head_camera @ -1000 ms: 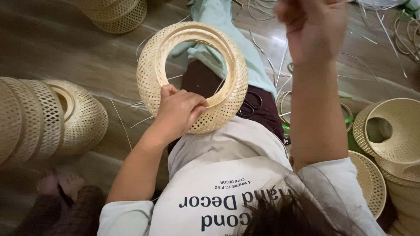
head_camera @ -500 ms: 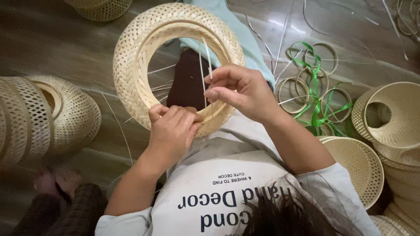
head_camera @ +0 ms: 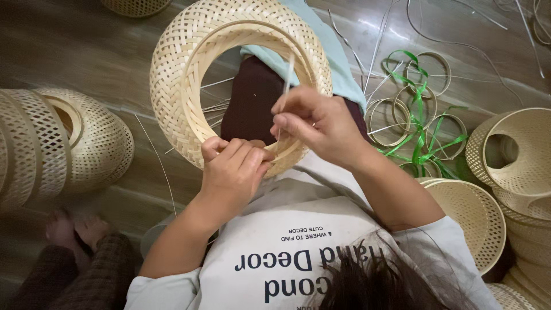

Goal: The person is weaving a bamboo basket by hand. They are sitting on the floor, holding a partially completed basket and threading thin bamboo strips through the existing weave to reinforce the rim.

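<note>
Head view: woven bamboo ring basket (head_camera: 172,86) is held up over the lap, w/ its open centre facing the camera. Left hand (head_camera: 232,169) sits at the basket's lower rim, fingers curled tight, clamped on the rim edge. Right hand (head_camera: 315,123) is just beside it, a bit higher, thumb & forefinger pinched shut on a thin pale strip (head_camera: 285,86) that runs up across the basket's opening. The 2 hands are near each other, almost touching. On the wood floor (head_camera: 69,51), left side: finished openwork baskets (head_camera: 86,143) lying on their sides. Right side: loose bamboo hoops (head_camera: 427,72) tangled w/ green ribbon (head_camera: 422,123), plus more stacked pale baskets (head_camera: 516,155). Another person's bare feet (head_camera: 72,229) at bottom left.
</note>
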